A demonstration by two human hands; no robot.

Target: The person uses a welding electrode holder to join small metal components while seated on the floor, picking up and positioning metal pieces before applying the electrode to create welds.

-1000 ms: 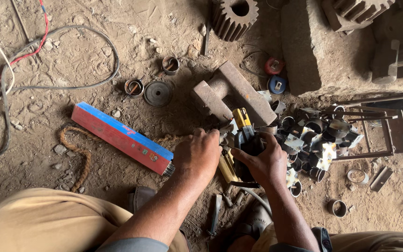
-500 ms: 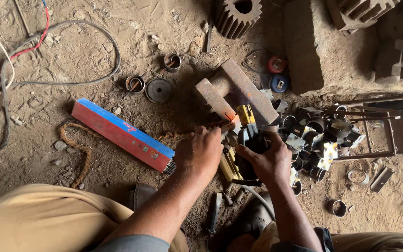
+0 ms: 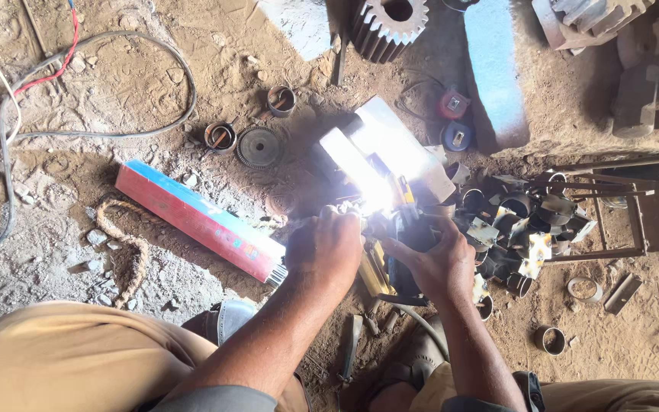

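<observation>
Both grips closed: left hand (image 3: 328,248) fisted near arc (image 3: 379,200), contents hidden; right hand (image 3: 438,263) clamping holder (image 3: 413,229). Keep steady, eyes off glare, clear of rings (image 3: 516,229).

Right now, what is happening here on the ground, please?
A person crouches over a dirt floor and welds. The left hand and the right hand meet at a dark metal piece, where a bright white arc flares. A red and blue box lies to the left, and a pile of small metal parts to the right.
</observation>
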